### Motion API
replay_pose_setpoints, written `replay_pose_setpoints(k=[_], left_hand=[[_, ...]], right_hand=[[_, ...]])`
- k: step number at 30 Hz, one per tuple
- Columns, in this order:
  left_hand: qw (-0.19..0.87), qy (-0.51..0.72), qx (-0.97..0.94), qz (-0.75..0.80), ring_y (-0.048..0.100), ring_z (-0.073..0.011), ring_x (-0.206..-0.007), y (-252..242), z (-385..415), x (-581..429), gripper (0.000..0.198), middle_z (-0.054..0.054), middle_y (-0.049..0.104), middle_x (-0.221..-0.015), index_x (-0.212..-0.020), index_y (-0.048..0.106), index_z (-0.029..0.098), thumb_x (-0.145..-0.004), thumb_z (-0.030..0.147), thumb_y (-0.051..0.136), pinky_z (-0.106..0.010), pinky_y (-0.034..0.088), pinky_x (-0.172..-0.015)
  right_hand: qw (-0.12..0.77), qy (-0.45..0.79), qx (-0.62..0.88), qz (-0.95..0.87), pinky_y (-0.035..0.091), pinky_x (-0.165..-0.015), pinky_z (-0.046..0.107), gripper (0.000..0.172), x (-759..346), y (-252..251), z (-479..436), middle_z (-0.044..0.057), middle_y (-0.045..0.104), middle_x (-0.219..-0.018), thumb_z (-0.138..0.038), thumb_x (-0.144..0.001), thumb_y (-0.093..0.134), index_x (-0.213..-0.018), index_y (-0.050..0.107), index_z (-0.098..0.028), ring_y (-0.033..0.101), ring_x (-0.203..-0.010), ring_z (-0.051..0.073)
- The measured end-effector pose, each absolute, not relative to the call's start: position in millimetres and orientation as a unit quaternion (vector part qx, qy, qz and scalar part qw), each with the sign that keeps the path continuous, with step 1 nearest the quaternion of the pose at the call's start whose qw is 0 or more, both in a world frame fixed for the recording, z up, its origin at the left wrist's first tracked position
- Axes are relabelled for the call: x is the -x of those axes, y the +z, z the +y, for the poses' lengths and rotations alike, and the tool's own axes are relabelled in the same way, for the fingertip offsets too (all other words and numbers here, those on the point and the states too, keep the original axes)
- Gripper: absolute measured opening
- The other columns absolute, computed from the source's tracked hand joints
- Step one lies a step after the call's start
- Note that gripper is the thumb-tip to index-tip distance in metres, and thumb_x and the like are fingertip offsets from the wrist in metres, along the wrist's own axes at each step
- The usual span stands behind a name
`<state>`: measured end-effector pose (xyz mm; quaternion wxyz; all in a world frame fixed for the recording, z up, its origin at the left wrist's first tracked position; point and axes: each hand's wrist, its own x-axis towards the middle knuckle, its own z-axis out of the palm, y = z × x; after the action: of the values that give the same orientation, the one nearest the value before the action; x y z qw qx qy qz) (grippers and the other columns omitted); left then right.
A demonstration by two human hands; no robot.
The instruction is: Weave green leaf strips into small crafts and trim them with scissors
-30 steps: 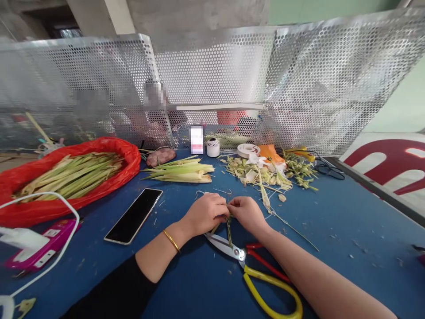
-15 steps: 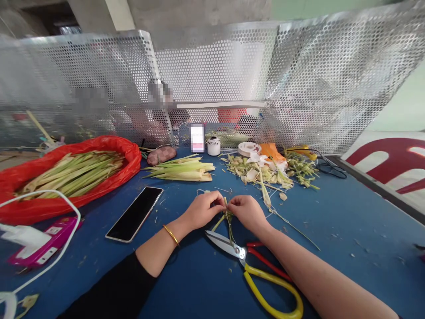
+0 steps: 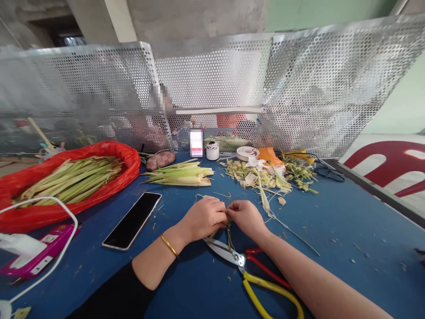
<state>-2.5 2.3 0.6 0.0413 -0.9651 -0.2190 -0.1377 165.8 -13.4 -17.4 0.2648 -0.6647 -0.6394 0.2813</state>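
My left hand (image 3: 207, 217), with a gold bangle at the wrist, is closed over a small piece of green plant stalk (image 3: 229, 228). My right hand (image 3: 245, 215) meets it from the other side, thumb and fingers pinched on the same piece. Most of the stalk is hidden by the fingers; thin green ends hang down below them. Just under my hands lie scissors (image 3: 237, 259) with one red and one yellow handle, their blades toward the left hand. A thin white thread (image 3: 222, 194) curls on the table beyond my hands.
A red plastic bag (image 3: 129, 155) of dried leaf strips stands at left, near a black phone (image 3: 133, 220) and a magenta power strip (image 3: 40, 254). Cut pale husks (image 3: 186, 173) lie ahead. Plant scraps (image 3: 262, 175) and a tape roll (image 3: 247, 153) sit right, before a perforated metal screen (image 3: 212, 75).
My left hand has rolled over the stalk, so its back now faces up and the fingers cover more of it. The right hand stays pinched close by. The view has tilted slightly upward.
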Motion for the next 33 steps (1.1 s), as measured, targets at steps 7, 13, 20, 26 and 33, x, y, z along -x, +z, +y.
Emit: replay_pose_setpoints(k=[7,13,20,26,33], left_hand=[[-0.099,-0.176,0.939,-0.278,0.052,-0.0156,-0.082,4.1,-2.5,2.0,0.012,-0.002,0.057,-0.085,-0.079,0.055,0.018,-0.089,0.023,0.051,-0.027,0.040,-0.073],[-0.215,-0.206,0.899,-0.322,0.054,-0.0127,-0.075,2.0,0.9,8.8,0.006,0.000,0.058,-0.083,-0.082,0.055,0.018,-0.084,0.022,0.059,-0.023,0.040,-0.068],[0.021,-0.172,0.959,-0.223,0.054,-0.0157,-0.082,1.9,3.3,7.3,0.018,-0.003,0.063,-0.082,-0.084,0.065,0.020,-0.090,0.021,0.048,-0.029,0.037,-0.075],[0.165,-0.144,0.963,-0.156,0.049,-0.0168,-0.074,7.2,-1.9,4.2,0.029,-0.004,0.058,-0.071,-0.075,0.060,0.017,-0.092,0.012,0.038,-0.034,0.038,-0.081],[0.082,-0.184,0.953,-0.227,0.052,-0.0170,-0.077,1.0,-0.2,2.8,0.020,-0.004,0.060,-0.074,-0.076,0.059,0.017,-0.089,0.016,0.043,-0.032,0.040,-0.078]], right_hand=[[0.260,0.276,0.668,-0.641,0.027,-0.047,0.022,0.017,-165.4,-15.0,-15.4,-0.001,0.061,-0.056,-0.027,-0.071,0.055,-0.060,0.066,-0.020,0.051,-0.056,0.013],[0.253,0.274,0.669,-0.642,0.025,-0.046,0.023,0.017,-166.4,-15.1,-15.1,-0.002,0.059,-0.054,-0.029,-0.071,0.056,-0.060,0.065,-0.020,0.047,-0.052,0.012],[0.254,0.273,0.666,-0.646,0.026,-0.047,0.022,0.019,-166.1,-17.0,-13.9,-0.002,0.059,-0.055,-0.030,-0.072,0.054,-0.059,0.064,-0.020,0.049,-0.053,0.012],[0.253,0.266,0.669,-0.646,0.026,-0.047,0.022,0.017,-165.5,-16.9,-14.6,-0.001,0.061,-0.056,-0.027,-0.072,0.055,-0.061,0.066,-0.020,0.050,-0.054,0.012],[0.246,0.260,0.673,-0.647,0.027,-0.048,0.022,0.018,-165.0,-14.2,-15.6,-0.001,0.062,-0.057,-0.029,-0.074,0.056,-0.061,0.066,-0.021,0.052,-0.056,0.013]])
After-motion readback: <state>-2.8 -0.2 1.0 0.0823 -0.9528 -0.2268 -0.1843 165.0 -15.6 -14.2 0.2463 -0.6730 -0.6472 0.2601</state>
